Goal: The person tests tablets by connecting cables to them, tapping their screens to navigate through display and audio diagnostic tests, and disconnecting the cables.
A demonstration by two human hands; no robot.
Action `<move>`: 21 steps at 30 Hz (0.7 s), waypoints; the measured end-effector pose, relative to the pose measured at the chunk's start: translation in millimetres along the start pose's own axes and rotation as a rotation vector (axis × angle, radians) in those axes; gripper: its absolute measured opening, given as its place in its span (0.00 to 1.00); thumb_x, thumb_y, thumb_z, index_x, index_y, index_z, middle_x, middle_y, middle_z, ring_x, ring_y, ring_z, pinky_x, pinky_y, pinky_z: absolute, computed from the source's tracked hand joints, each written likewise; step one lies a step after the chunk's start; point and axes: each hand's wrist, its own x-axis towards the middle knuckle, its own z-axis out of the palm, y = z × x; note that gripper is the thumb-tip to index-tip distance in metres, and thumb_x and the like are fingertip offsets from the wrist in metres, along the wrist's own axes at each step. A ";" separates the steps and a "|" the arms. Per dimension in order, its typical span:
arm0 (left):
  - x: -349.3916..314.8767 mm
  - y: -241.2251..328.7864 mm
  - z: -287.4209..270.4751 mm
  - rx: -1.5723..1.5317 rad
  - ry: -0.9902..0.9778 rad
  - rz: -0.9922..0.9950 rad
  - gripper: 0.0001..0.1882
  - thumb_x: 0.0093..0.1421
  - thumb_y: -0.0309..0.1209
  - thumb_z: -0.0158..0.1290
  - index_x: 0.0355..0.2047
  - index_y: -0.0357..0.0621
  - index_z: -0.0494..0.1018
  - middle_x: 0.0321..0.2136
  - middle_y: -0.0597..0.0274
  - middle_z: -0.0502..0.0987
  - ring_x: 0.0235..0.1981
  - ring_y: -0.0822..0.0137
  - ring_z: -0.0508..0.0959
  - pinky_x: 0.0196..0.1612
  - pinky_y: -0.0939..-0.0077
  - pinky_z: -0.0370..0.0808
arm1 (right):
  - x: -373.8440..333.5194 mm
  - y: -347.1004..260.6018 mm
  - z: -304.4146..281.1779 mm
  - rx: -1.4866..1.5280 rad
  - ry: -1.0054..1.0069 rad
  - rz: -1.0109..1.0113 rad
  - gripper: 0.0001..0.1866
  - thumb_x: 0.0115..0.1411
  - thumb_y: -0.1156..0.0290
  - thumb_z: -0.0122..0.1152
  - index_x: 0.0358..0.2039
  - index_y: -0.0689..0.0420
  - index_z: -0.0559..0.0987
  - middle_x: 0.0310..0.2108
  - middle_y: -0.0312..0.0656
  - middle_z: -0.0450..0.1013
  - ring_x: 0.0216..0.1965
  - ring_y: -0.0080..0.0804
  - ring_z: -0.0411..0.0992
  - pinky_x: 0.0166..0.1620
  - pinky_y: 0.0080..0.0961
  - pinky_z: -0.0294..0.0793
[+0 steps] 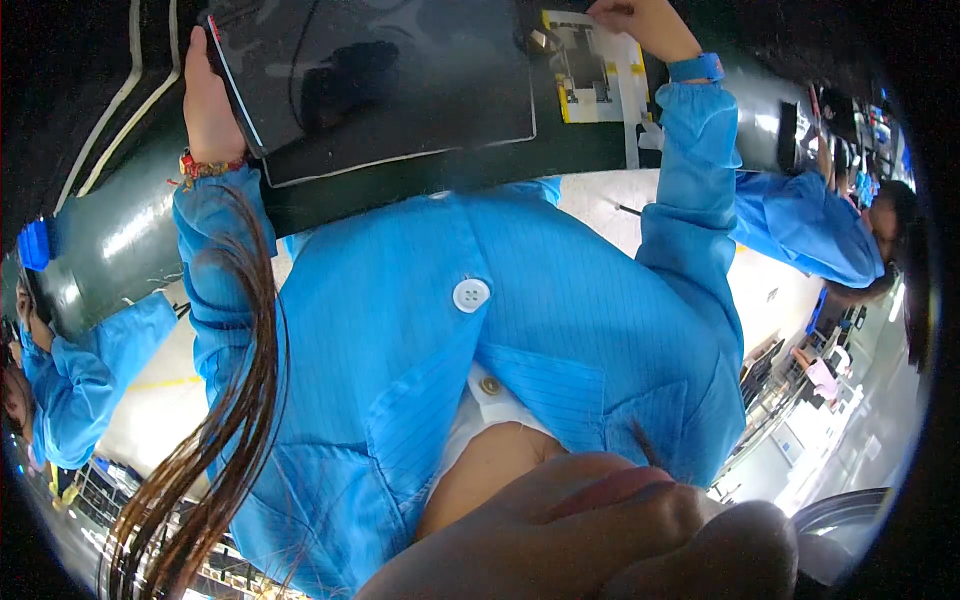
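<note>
A dark, glossy flat panel [400, 80] lies in front of me on the dark work surface, its left edge slightly raised. Along that edge rests my left hand [212, 110], fingers stretched out flat against the side; whether any fingers reach underneath is hidden. To the panel's right is a pale flat piece with black cut-out shapes and yellow edging [590, 75]. My right hand [655, 28] is over its upper right part, the fingertips bent and drawn together. What they pinch, if anything, is too small to make out.
A white outline [400, 163] borders the panel on the bench mat. Pale tape strips [630, 100] run beside the flat piece. Co-workers in blue sit at the left [85, 390] and right [810, 230]. A blue bin [34, 245] stands on the far left.
</note>
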 end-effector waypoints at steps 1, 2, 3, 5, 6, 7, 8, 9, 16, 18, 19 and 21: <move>-1.3 1.1 3.3 0.000 -0.006 -0.003 0.27 0.64 0.49 0.39 0.54 0.42 0.65 0.49 0.56 0.71 0.47 0.59 0.73 0.50 0.68 0.70 | -1.3 4.2 3.2 -0.001 0.003 0.006 0.06 0.47 0.76 0.60 0.26 0.62 0.81 0.23 0.44 0.73 0.27 0.30 0.73 0.33 0.25 0.72; -3.9 2.5 7.9 0.018 0.019 -0.006 0.27 0.64 0.49 0.40 0.55 0.42 0.64 0.50 0.56 0.70 0.48 0.59 0.72 0.51 0.68 0.69 | -4.5 9.3 8.5 0.028 0.027 0.006 0.12 0.46 0.75 0.62 0.33 0.61 0.79 0.24 0.44 0.73 0.28 0.30 0.72 0.33 0.25 0.71; -6.4 4.0 12.8 0.035 0.043 -0.009 0.27 0.64 0.49 0.40 0.56 0.42 0.63 0.51 0.56 0.70 0.49 0.60 0.71 0.51 0.68 0.68 | -7.5 14.2 11.7 0.056 0.051 0.008 0.18 0.45 0.73 0.63 0.40 0.59 0.78 0.26 0.43 0.72 0.29 0.30 0.71 0.34 0.25 0.70; -11.0 8.7 16.5 0.050 0.086 -0.013 0.28 0.63 0.49 0.41 0.56 0.42 0.62 0.52 0.57 0.69 0.50 0.60 0.71 0.52 0.67 0.68 | -27.9 -25.3 17.5 0.095 0.017 -0.025 0.26 0.44 0.71 0.65 0.47 0.58 0.73 0.28 0.44 0.71 0.31 0.31 0.70 0.36 0.26 0.69; -14.4 11.2 17.8 0.070 0.125 -0.020 0.29 0.63 0.49 0.41 0.57 0.42 0.61 0.53 0.57 0.68 0.51 0.60 0.70 0.52 0.67 0.68 | -38.9 -45.9 21.0 0.140 -0.015 -0.053 0.34 0.43 0.69 0.66 0.54 0.57 0.68 0.29 0.44 0.70 0.32 0.32 0.69 0.37 0.26 0.68; -11.2 9.0 14.9 0.072 0.121 -0.020 0.29 0.63 0.49 0.41 0.57 0.42 0.61 0.53 0.57 0.68 0.51 0.60 0.70 0.52 0.67 0.68 | -45.3 -54.5 26.4 0.122 -0.007 -0.091 0.38 0.42 0.68 0.67 0.56 0.57 0.65 0.30 0.44 0.69 0.34 0.34 0.68 0.38 0.27 0.68; -5.9 5.3 7.5 0.062 0.085 0.025 0.29 0.63 0.49 0.42 0.56 0.42 0.62 0.53 0.57 0.68 0.51 0.60 0.70 0.52 0.67 0.67 | -50.2 -61.3 36.0 0.106 -0.002 -0.130 0.42 0.41 0.66 0.67 0.58 0.58 0.61 0.31 0.45 0.67 0.35 0.36 0.67 0.38 0.28 0.67; -1.8 1.5 0.3 0.052 0.050 0.070 0.29 0.62 0.50 0.42 0.56 0.42 0.62 0.52 0.57 0.68 0.50 0.60 0.70 0.52 0.67 0.67 | -53.9 -67.7 44.7 -0.015 0.141 -0.182 0.36 0.44 0.67 0.63 0.56 0.60 0.64 0.29 0.47 0.68 0.33 0.40 0.68 0.38 0.31 0.68; -3.8 -0.9 3.7 0.046 0.054 0.059 0.27 0.62 0.45 0.44 0.56 0.40 0.62 0.52 0.57 0.68 0.50 0.59 0.70 0.53 0.68 0.67 | -55.7 -68.1 59.4 0.074 0.325 0.095 0.29 0.47 0.69 0.56 0.53 0.60 0.66 0.27 0.48 0.69 0.30 0.41 0.69 0.36 0.31 0.69; -20.4 7.6 15.2 0.145 0.013 0.121 0.25 0.62 0.41 0.45 0.55 0.39 0.63 0.53 0.57 0.67 0.51 0.58 0.69 0.53 0.68 0.67 | -53.4 -64.7 62.4 0.062 0.334 0.091 0.30 0.47 0.69 0.56 0.53 0.60 0.66 0.27 0.48 0.69 0.30 0.41 0.69 0.36 0.31 0.69; -19.0 7.2 12.3 0.145 0.012 0.123 0.25 0.62 0.41 0.45 0.55 0.39 0.63 0.53 0.57 0.67 0.51 0.58 0.69 0.53 0.68 0.67 | -52.0 -63.1 64.3 0.048 0.346 0.093 0.30 0.46 0.69 0.56 0.52 0.60 0.67 0.27 0.48 0.68 0.30 0.42 0.69 0.37 0.32 0.68; -14.6 6.1 4.5 0.226 -0.072 0.177 0.23 0.62 0.37 0.44 0.55 0.38 0.64 0.55 0.55 0.64 0.52 0.58 0.68 0.54 0.68 0.67 | -49.9 -60.5 68.4 0.027 0.345 0.096 0.29 0.46 0.69 0.56 0.51 0.61 0.67 0.28 0.49 0.69 0.31 0.43 0.69 0.37 0.33 0.68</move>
